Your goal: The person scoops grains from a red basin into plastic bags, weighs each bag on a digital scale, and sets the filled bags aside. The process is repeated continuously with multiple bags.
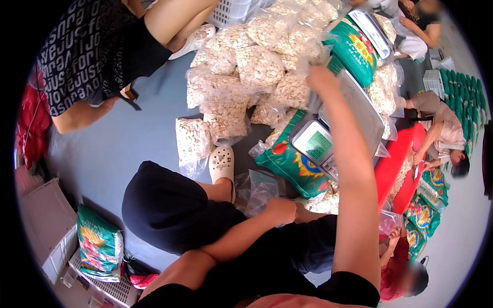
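My right hand (pixel 323 82) reaches far forward past the digital scale, fingers closed on the gathered clear top of a plastic bag of pale, bean-like pieces (pixel 291 91). That bag lies at the near right side of a heap of similar filled bags (pixel 259 66). The scale (pixel 314 142) has a lit display and a metal plate (pixel 362 110), and rests on a green printed sack (pixel 292 164). Close to my knee, my left hand (pixel 281 210) is curled shut beside loose clear plastic bags (pixel 257 190). What its fingers hold is hidden.
A person in black patterned clothes (pixel 97 56) sits at the left. A white crate (pixel 231 11) stands behind the heap. Right of the scale is a red tub (pixel 395 169) of pale pieces, with co-workers around it. Another green sack (pixel 100 244) lies on a crate at lower left.
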